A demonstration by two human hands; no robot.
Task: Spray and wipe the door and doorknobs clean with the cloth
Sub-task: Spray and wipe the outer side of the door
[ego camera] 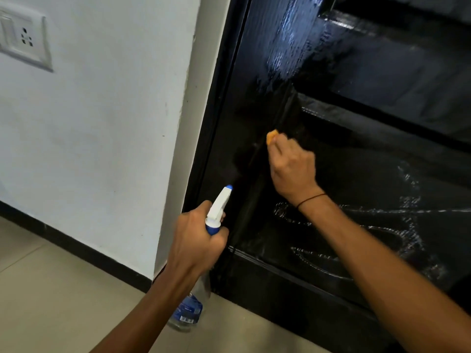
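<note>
A glossy black panelled door (369, 103) fills the right side, with wet streaks on its lower panel. My right hand (293, 169) presses an orange cloth (271, 137) against the door's left stile; only a corner of the cloth shows above my fingers. My left hand (198, 235) grips the neck of a clear spray bottle (188, 312) with a white and blue trigger head (219, 205), its nozzle aimed at the door's left edge. No doorknob is visible.
A white wall (102, 149) with a socket plate (23, 39) stands to the left. Black skirting (76, 248) runs along its base. Beige floor tiles (51, 301) lie below. The black door frame (216, 123) meets the wall corner.
</note>
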